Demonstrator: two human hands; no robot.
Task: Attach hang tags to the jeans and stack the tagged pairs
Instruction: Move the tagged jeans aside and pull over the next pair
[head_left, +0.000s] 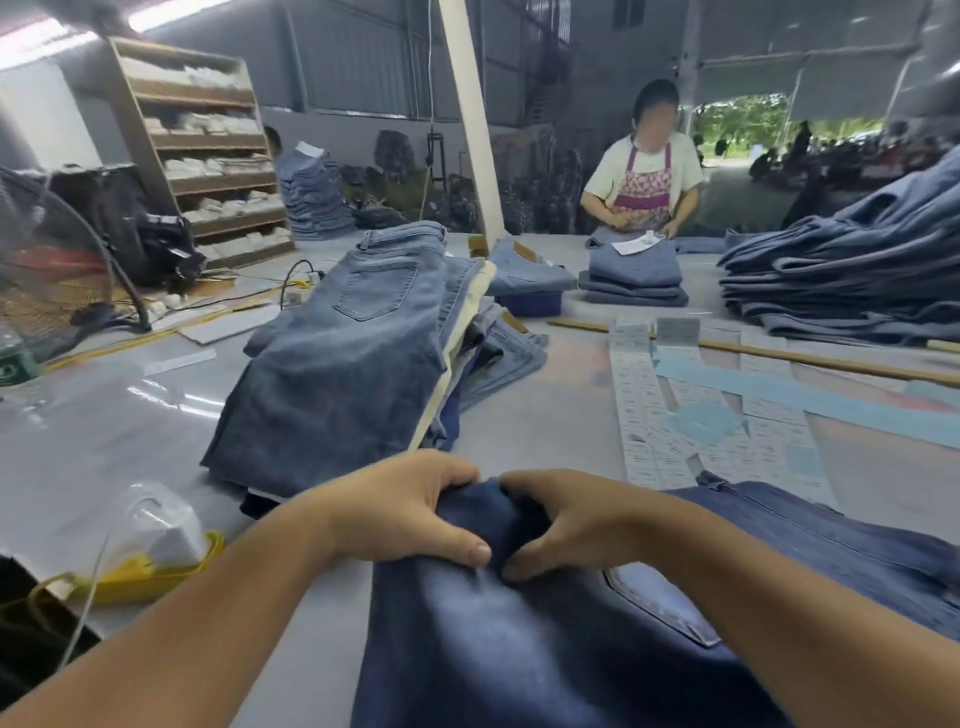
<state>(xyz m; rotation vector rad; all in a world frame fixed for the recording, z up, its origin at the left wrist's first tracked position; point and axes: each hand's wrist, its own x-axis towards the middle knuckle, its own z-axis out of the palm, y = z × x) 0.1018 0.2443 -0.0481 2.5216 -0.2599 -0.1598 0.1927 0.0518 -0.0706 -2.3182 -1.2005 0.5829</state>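
A dark blue pair of jeans (519, 639) lies across the near edge of the table, its back pocket facing up at the right. My left hand (410, 509) and my right hand (561, 525) both grip the bunched top edge of this pair, thumbs pressed on the cloth and fingers curled over the fold. Beyond my hands stands a leaning stack of lighter jeans (343, 374). Strips of white hang tags (644, 400) lie on the table to the right. No tag is visible in my hands.
A clear bag with white items and a yellow band (156, 540) sits at the near left. A tall heap of jeans (852, 270) fills the far right. A person in an apron (644, 176) works at a small stack (634, 275) across the table. A wooden stick (779, 353) lies crosswise.
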